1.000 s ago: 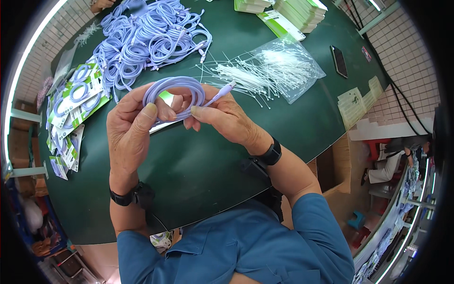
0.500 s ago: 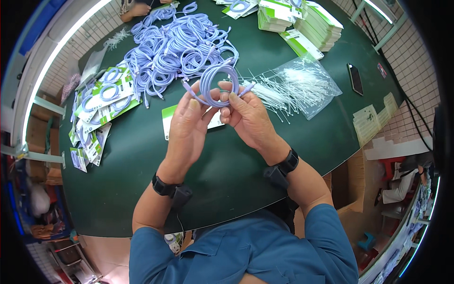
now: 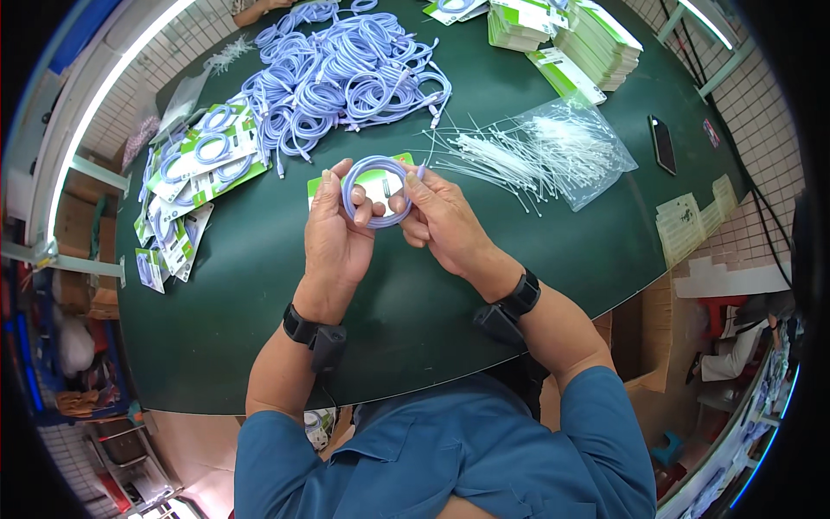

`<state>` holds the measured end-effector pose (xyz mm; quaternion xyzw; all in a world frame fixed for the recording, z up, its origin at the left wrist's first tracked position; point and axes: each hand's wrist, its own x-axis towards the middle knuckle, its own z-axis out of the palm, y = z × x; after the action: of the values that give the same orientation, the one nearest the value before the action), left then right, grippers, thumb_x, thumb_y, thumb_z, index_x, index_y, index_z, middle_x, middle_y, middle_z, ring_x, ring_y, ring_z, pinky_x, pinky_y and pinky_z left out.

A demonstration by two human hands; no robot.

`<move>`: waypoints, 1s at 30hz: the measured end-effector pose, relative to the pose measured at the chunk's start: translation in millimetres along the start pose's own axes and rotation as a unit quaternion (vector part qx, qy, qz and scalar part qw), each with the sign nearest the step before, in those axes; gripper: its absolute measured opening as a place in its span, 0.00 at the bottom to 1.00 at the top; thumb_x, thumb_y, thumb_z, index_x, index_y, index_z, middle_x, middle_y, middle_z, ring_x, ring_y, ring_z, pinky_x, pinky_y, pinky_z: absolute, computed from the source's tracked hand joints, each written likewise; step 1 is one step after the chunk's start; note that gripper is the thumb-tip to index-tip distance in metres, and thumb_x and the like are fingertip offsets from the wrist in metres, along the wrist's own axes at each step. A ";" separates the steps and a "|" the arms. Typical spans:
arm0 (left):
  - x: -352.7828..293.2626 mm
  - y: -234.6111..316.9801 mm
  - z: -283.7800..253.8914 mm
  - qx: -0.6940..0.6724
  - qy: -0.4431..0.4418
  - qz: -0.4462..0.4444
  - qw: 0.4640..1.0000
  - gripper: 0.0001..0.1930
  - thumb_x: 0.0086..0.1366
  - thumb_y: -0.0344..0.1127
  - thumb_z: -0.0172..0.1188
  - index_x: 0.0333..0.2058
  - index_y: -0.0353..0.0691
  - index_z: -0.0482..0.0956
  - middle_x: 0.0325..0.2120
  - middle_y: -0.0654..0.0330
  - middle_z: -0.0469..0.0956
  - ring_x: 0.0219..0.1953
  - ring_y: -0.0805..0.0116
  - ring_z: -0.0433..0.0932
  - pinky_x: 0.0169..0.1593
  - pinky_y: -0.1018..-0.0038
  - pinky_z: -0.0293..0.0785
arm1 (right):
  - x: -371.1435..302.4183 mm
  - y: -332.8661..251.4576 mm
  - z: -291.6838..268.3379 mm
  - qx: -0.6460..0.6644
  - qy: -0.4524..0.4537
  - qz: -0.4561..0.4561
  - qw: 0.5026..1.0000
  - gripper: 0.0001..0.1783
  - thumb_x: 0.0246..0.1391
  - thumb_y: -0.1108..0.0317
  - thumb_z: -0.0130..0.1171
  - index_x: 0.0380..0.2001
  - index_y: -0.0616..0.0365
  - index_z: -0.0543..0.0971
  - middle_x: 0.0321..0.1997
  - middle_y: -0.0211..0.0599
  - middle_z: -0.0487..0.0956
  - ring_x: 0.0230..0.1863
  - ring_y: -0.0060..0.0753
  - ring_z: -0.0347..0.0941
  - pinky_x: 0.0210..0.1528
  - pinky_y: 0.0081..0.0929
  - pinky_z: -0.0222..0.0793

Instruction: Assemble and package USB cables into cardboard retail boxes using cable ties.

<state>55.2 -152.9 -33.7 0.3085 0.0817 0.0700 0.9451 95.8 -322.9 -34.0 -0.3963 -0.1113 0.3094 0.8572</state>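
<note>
A coiled lavender cable [image 3: 379,159] is held up between my two hands above the table. My left hand [image 3: 339,235] grips the coil's left side, fingers curled through the loop. My right hand [image 3: 443,216] pinches its right side near a cable end. Behind the coil lies a white and green packaging card [image 3: 316,187], partly covered by the hands. Beyond it spreads a large heap of similar coiled cables [image 3: 337,73]. To the right, white cable ties [image 3: 510,160] spill out of a clear plastic bag [image 3: 596,177].
Carded cables [image 3: 194,177] pile up at the left of the dark green table [image 3: 415,329]. Stacks of cards [image 3: 596,48] stand at the far right, near a black phone [image 3: 662,145] and paper sheets [image 3: 679,227]. Another person's hand [image 3: 251,10] shows at the far edge.
The coil has come down nearer to me and turned, with both hands still on it. The cable ends that stuck out at its sides are now mostly hidden by my fingers.
</note>
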 end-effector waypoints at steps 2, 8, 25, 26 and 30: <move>-0.4 4.2 -3.8 0.016 -0.002 -0.010 1.000 0.18 0.81 0.45 0.45 0.53 0.36 0.70 0.24 0.63 0.73 0.24 0.73 0.73 0.40 0.67 0.81 | -1.7 1.3 1.7 -0.055 0.012 0.000 0.998 0.22 0.77 0.55 0.45 0.65 0.55 0.72 0.35 0.23 0.75 0.20 0.12 0.56 0.22 0.16 0.56; -3.3 12.5 -13.5 0.125 0.056 0.015 0.990 0.16 0.81 0.44 0.46 0.51 0.35 0.71 0.22 0.60 0.74 0.20 0.72 0.72 0.34 0.69 0.82 | 4.1 9.4 -4.3 -0.114 0.003 0.016 0.993 0.22 0.77 0.55 0.47 0.60 0.60 0.74 0.34 0.23 0.74 0.18 0.10 0.54 0.20 0.15 0.54; -4.2 18.1 -10.8 0.183 -0.025 0.012 0.983 0.22 0.74 0.36 0.58 0.61 0.30 0.70 0.25 0.63 0.78 0.22 0.76 0.73 0.32 0.74 0.76 | 5.1 5.0 -7.3 -0.124 -0.027 0.037 0.991 0.22 0.76 0.54 0.48 0.53 0.64 0.78 0.33 0.23 0.73 0.19 0.13 0.56 0.24 0.17 0.59; -4.3 17.2 -10.1 0.192 -0.039 0.009 0.981 0.24 0.72 0.34 0.61 0.62 0.29 0.69 0.26 0.63 0.79 0.23 0.77 0.74 0.32 0.74 0.75 | 5.2 3.7 -7.0 -0.140 -0.028 0.026 0.989 0.22 0.77 0.54 0.47 0.51 0.64 0.78 0.32 0.23 0.73 0.20 0.13 0.58 0.25 0.18 0.60; -7.2 17.9 2.0 0.363 -0.010 0.006 0.932 0.26 0.64 0.28 0.65 0.60 0.26 0.73 0.30 0.63 0.81 0.24 0.79 0.74 0.32 0.76 0.73 | 6.5 1.6 -16.1 -0.363 -0.062 0.011 0.930 0.22 0.77 0.55 0.45 0.42 0.63 0.80 0.29 0.24 0.73 0.22 0.14 0.64 0.25 0.18 0.63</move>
<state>47.1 -141.0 -20.6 0.6317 0.0903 0.0386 0.7689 107.2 -328.0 -46.2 -0.6617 -0.2642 0.2807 0.6431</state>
